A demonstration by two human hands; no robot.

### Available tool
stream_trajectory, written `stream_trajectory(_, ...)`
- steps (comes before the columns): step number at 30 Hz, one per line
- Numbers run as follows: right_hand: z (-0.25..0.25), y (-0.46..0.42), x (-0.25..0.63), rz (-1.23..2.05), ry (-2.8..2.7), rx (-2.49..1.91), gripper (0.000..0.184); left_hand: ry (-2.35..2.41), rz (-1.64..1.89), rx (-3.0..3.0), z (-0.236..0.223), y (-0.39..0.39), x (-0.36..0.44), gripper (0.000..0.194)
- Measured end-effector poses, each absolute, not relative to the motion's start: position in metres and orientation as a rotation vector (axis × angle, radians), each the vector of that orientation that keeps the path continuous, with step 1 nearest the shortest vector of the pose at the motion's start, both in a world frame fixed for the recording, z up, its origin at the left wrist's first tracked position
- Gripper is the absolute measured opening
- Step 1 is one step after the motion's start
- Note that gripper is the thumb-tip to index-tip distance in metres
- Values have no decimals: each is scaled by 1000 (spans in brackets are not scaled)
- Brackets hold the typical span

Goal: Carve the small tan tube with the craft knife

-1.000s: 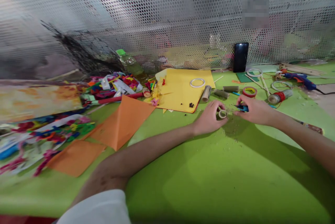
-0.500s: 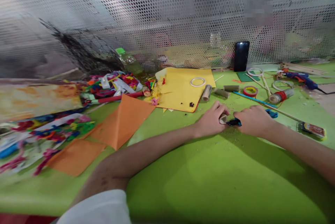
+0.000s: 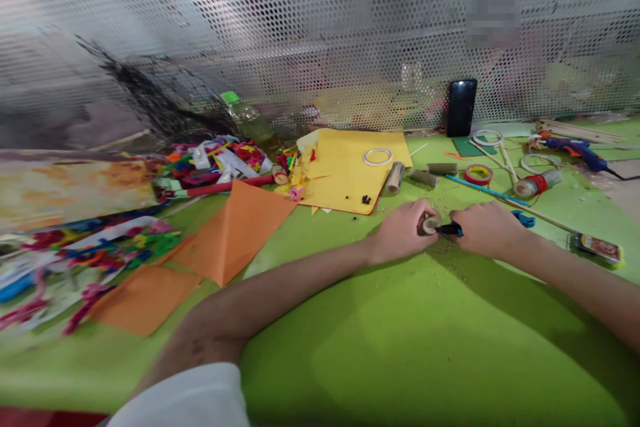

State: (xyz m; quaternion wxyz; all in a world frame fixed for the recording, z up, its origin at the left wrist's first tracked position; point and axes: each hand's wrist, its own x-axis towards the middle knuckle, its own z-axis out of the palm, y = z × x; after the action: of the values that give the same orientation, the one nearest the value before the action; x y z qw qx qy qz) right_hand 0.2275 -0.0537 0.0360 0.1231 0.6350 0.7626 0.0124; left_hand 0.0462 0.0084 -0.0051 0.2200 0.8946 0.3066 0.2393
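Note:
My left hand [image 3: 403,232] is closed around a short brown tube [image 3: 431,223], its open round end facing right. My right hand [image 3: 487,230] grips a hand tool [image 3: 450,229] with a narrow black tip and blue handle parts; my fingers hide its middle, so its exact kind is unclear. The black tip meets the rim of the tube. Light crumbs lie on the green tabletop [image 3: 380,334] around the hands. Just beyond them are similar tube pieces, one standing [image 3: 395,177] and others lying down [image 3: 424,178].
Yellow sheets [image 3: 350,167] and orange paper [image 3: 235,230] lie left of the hands. Colourful scraps [image 3: 220,160] pile up farther left beside a green-capped bottle [image 3: 250,117]. Tape rolls [image 3: 479,174], a leaning phone [image 3: 461,107] and a blue glue gun [image 3: 575,148] are right.
The tube has turned slightly, so more of its open end shows. My right hand and the tool have shifted a little to the right.

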Motion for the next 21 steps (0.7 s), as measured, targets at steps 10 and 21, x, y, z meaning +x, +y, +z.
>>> stream_trajectory(10, 38, -61, 227, 10, 2333, 1734, 25, 685, 908, 2724, -16, 6, 41, 33)
stream_trajectory(21, 41, -69, 221, -9, 2359, 1653, 31, 558, 866, 2718, -29, 6, 40, 30)
